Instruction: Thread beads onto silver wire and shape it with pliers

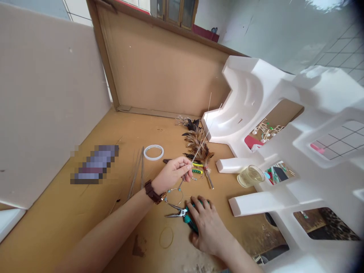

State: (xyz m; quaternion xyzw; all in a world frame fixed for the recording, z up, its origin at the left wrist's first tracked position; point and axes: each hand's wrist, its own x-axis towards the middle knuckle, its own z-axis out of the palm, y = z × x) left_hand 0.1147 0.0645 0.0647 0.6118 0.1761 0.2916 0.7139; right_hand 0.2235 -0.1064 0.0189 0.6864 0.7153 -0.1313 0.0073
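Note:
My left hand, with a dark brown strap on the wrist, pinches a few long thin wires that point up and away. Just below it is a wire ring with turquoise beads; whether it is joined to the wires I cannot tell. My right hand is wrapped over the teal handles of long-nose pliers, their jaws apart and pointing left near the ring. Behind my left hand lie a yellow-green handled tool, partly hidden, and a bundle of brown feathers on a stick.
White tape roll and loose wires lie left of my hands. A thin yellowish band is in front. Farther left is a pixelated object. White moulded foam stands at right, beside a glass of liquid. Cardboard rises behind.

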